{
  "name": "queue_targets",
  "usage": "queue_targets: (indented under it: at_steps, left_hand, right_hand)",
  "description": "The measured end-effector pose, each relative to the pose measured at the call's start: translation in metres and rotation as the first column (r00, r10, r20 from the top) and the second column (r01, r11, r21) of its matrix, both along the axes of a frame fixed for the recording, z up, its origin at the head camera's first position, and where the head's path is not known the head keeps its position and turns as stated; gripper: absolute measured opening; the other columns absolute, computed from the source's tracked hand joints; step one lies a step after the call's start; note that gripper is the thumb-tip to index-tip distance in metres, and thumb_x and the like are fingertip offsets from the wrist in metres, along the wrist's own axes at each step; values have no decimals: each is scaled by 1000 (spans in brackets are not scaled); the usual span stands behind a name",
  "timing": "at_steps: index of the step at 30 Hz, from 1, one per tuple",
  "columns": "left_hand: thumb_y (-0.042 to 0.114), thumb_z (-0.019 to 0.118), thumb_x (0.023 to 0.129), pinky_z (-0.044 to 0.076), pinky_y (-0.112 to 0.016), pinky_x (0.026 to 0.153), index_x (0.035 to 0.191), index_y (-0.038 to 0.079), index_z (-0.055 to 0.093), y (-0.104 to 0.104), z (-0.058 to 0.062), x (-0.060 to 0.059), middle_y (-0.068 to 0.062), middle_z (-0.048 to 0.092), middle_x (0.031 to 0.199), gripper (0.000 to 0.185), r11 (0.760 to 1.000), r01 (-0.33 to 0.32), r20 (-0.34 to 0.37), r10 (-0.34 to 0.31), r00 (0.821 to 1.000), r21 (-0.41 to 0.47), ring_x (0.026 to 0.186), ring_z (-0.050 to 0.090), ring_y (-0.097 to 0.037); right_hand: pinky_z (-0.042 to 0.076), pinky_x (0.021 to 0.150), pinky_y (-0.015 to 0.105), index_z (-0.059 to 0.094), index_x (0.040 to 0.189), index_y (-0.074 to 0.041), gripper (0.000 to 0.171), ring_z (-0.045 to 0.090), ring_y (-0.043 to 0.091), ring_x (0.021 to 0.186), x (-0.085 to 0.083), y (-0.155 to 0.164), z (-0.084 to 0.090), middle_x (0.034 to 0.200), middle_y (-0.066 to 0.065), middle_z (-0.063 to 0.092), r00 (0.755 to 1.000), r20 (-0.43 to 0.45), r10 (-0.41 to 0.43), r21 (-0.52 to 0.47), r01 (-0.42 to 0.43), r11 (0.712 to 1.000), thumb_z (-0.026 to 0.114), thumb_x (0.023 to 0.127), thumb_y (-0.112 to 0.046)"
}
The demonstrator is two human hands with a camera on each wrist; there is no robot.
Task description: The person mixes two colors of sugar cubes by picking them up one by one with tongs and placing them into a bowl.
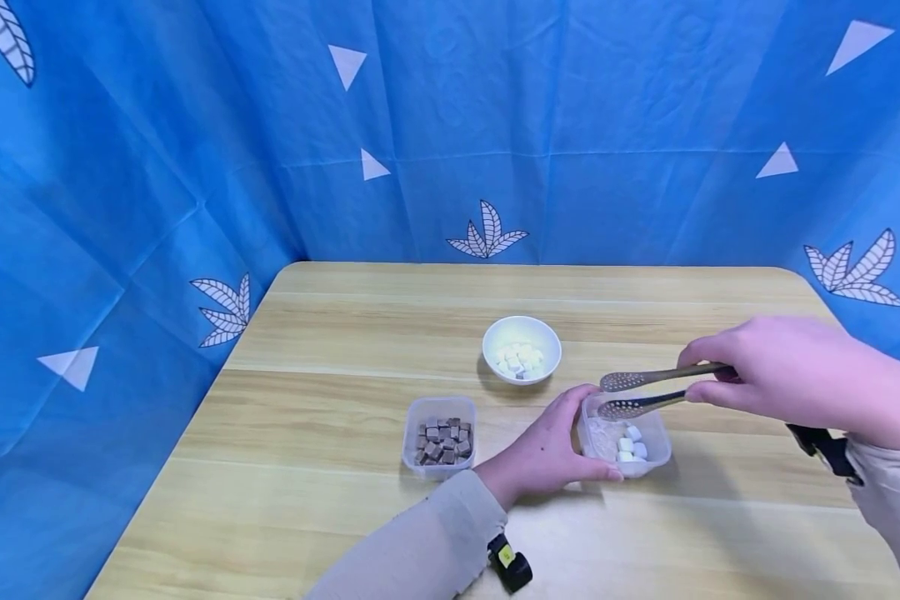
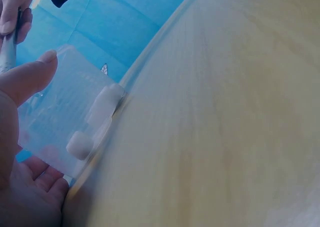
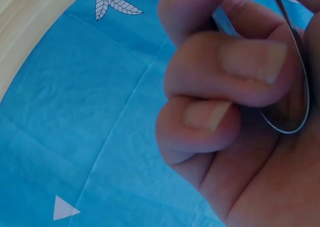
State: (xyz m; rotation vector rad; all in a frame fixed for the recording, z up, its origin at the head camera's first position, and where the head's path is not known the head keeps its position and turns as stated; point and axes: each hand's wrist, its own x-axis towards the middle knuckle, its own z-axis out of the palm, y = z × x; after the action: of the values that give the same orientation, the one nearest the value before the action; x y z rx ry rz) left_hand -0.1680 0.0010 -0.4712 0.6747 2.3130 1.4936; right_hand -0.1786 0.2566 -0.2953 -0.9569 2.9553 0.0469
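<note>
My left hand (image 1: 551, 446) grips a clear plastic container (image 1: 656, 462) from its left side, thumb at the near wall and fingers at the far one. Several white marshmallows (image 1: 626, 445) lie in its right part; in the left wrist view a marshmallow (image 2: 80, 146) shows through the wall. My right hand (image 1: 780, 375) holds metal tongs (image 1: 648, 403) with perforated tips, pinched between thumb and fingers. Their tips are spread apart over the container's far left part, with nothing between them. In the right wrist view, curled fingers (image 3: 240, 67) wrap the tongs' bent end (image 3: 290, 122).
A white bowl (image 1: 521, 327) with small white pieces (image 1: 517, 360) stands behind the left hand. Left of that hand, another clear container (image 1: 438, 405) holds several brown cubes (image 1: 444, 442). The wooden table (image 1: 330, 400) ends at a blue curtain (image 1: 450, 100) with leaf patterns.
</note>
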Motion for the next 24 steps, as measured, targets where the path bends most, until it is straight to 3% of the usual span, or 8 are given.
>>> queue_targets:
  at_steps: [13,18,24]
  left_hand:
    - [40,93,71,32,-38,115,154,34,32,1,1,-1,12,38,152,103,1000,12,0,-12,1000,10,136,39,-7]
    - [42,92,71,32,-41,115,155,33,31,1,1,0,11,37,154,105,1000,8,-5,-8,1000,-8,139,37,-9]
    - [42,92,71,31,-41,116,155,34,31,0,1,0,11,37,154,104,1000,10,3,-10,1000,-1,139,37,-9]
  right_hand:
    - [32,49,24,72,110,-32,32,36,-1,53,5,-5,10,63,-18,42,994,100,-32,54,26,998,84,81,-39]
    - [33,51,27,72,103,-33,28,39,2,56,4,-14,12,64,-16,45,983,182,-18,100,0,995,85,78,-39]
    - [43,54,32,71,90,-35,21,49,7,63,-2,-32,3,77,-18,59,958,285,-46,163,0,987,86,75,-33]
